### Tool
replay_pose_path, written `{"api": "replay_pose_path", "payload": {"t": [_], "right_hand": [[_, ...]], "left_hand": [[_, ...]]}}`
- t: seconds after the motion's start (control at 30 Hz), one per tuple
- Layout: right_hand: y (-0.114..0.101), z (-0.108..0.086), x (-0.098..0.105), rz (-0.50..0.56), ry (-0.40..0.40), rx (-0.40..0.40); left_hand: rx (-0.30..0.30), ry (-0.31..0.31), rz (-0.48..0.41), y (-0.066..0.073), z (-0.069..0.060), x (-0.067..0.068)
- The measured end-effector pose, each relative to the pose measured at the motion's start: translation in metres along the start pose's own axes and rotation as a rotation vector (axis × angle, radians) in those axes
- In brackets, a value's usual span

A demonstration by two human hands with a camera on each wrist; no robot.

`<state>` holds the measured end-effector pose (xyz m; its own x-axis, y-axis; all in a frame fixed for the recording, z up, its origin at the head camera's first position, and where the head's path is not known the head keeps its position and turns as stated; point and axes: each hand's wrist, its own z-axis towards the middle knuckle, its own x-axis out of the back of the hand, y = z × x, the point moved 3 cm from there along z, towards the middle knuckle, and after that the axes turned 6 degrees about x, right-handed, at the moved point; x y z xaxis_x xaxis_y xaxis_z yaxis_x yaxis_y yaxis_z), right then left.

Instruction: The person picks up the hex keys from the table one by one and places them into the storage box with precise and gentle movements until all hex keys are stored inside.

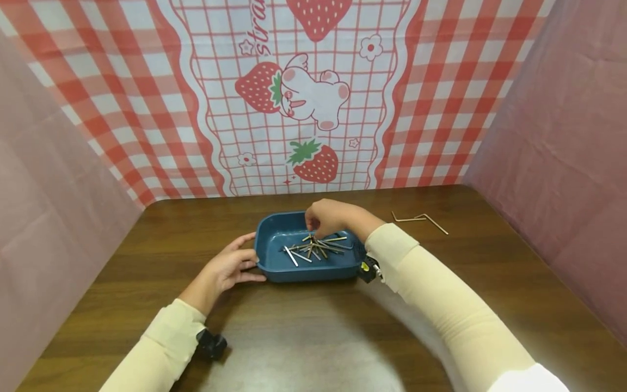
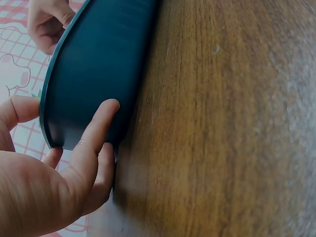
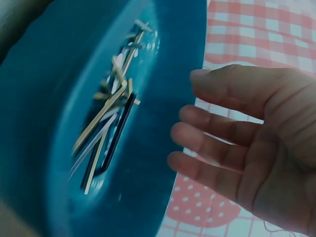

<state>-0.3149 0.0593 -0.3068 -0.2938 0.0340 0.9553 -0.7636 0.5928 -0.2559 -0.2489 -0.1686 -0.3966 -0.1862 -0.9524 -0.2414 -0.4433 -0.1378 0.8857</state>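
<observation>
A blue plastic bin (image 1: 306, 274) stands on the table and holds a loose pile of hex keys (image 1: 313, 249) in gold, silver and black. My left hand (image 1: 234, 267) is spread at the bin's left end; in the left wrist view its fingertips touch the wall and rim. Over the bin's far side hovers my right hand (image 1: 329, 216), above the pile. In the right wrist view this hand (image 3: 256, 148) has loosely bent, separated fingers with nothing between them. One black hex key (image 3: 118, 133) lies on the pile near it.
Two gold hex keys (image 1: 425, 219) lie on the brown wooden table (image 1: 490, 283), right of the bin. A red-and-white checked cloth (image 1: 436, 109) with strawberries hangs at the back, and pink cloths (image 1: 548, 152) stand at both sides.
</observation>
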Motion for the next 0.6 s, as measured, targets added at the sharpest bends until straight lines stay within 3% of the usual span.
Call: {"api": "replay_pose_path", "payload": {"t": [0.3,0.6], "right_hand": [[0.003,-0.021,0.002,-0.023,0.113,0.06],[0.005,-0.05,0.008,-0.113,0.19,-0.006]], "left_hand": [[0.006,0.0,-0.003,0.0,-0.002,0.001],[0.006,-0.008,-0.002,0.0,-0.002,0.001]]}}
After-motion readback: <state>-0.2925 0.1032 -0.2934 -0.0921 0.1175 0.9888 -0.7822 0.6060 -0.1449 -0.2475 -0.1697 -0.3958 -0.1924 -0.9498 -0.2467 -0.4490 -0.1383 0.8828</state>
